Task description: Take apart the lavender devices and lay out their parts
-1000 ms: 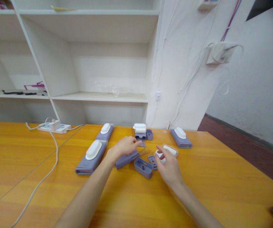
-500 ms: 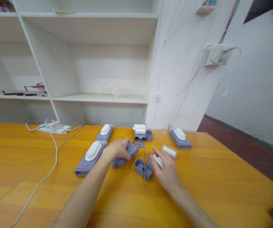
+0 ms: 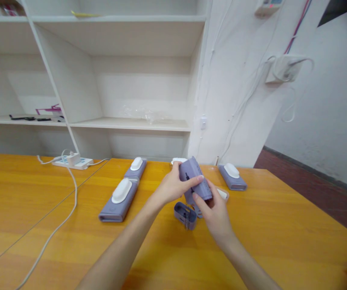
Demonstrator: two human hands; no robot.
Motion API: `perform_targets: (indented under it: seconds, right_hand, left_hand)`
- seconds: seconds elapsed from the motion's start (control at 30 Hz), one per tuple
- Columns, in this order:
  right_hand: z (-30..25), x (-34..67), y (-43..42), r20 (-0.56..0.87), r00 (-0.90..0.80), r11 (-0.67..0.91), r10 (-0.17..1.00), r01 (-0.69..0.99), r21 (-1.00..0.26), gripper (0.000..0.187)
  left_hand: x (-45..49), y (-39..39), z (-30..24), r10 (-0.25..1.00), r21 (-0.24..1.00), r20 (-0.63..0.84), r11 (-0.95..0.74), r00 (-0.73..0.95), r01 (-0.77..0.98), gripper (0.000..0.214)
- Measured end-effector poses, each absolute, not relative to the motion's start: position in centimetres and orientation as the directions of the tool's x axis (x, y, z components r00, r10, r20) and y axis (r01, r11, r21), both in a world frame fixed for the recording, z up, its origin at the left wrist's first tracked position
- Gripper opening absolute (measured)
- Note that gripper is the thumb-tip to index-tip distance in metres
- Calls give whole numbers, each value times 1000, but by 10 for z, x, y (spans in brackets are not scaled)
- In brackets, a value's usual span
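Both hands hold a purple-grey plastic housing [image 3: 194, 177], tilted above the table. My left hand [image 3: 175, 183] grips its left side, with the thumb laid across the face that has dark slots. At its lower right end, my right hand [image 3: 215, 209] closes its fingers on the edge. Below the housing stands a small open purple-grey box [image 3: 184, 215], with what looks like a metal spring at its front. Partly hidden by my right hand, a white cylinder in a clear-edged piece [image 3: 223, 194] lies on the table. A white-topped part [image 3: 177, 160] shows behind the housing.
Two purple-grey units with white oval tops, one nearer [image 3: 117, 201] and one farther [image 3: 136, 167], lie left. A similar unit [image 3: 233, 177] lies right. A power strip [image 3: 73, 161] and white cable [image 3: 70, 213] are on the wooden table [image 3: 55, 249]. White shelves [image 3: 131, 124] stand behind.
My left hand has lifted the housing and carried it right. My right hand has left the small parts beside the open box and taken hold of the housing's right end.
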State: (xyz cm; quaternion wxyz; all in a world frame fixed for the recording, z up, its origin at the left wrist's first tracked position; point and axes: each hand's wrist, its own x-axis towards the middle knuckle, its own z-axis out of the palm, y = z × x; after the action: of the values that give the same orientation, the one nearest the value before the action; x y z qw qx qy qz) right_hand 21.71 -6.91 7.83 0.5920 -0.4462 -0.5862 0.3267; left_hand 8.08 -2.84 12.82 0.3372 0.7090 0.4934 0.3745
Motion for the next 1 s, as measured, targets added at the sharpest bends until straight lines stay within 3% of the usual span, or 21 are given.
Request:
perform_targets:
  seconds: [0.2,0.33,0.47,0.63,0.77,1.0]
  right_hand:
    - [70,270,-54,270,297,265,916,58,-963,53]
    - [55,316,-54,178,439,121,881,155,-980,58]
    - [33,362,-61,201,562,13,802,319,-948,62]
    - [11,401,-65,188,573,-181,798,525,-832,63]
    - [3,412,-62,171,574,-313,801,643,-699,71]
    - [-6,434,-45,158,503,-323,850,734,-597,67]
  left_hand:
    - [71,-33,102,925,687,311,-377,218,621,63]
    - [54,-52,75,841,498,408,-530,354,687,55]
    - [46,-72,61,767,365,424,-631,481,685,57]
    - [54,-82,51,647,195,462,-741,607,642,47]
    - [57,-79,39,641,129,455,-734,618,667,33]
    - [50,-76,34,639,94,457,-727,619,680,24]
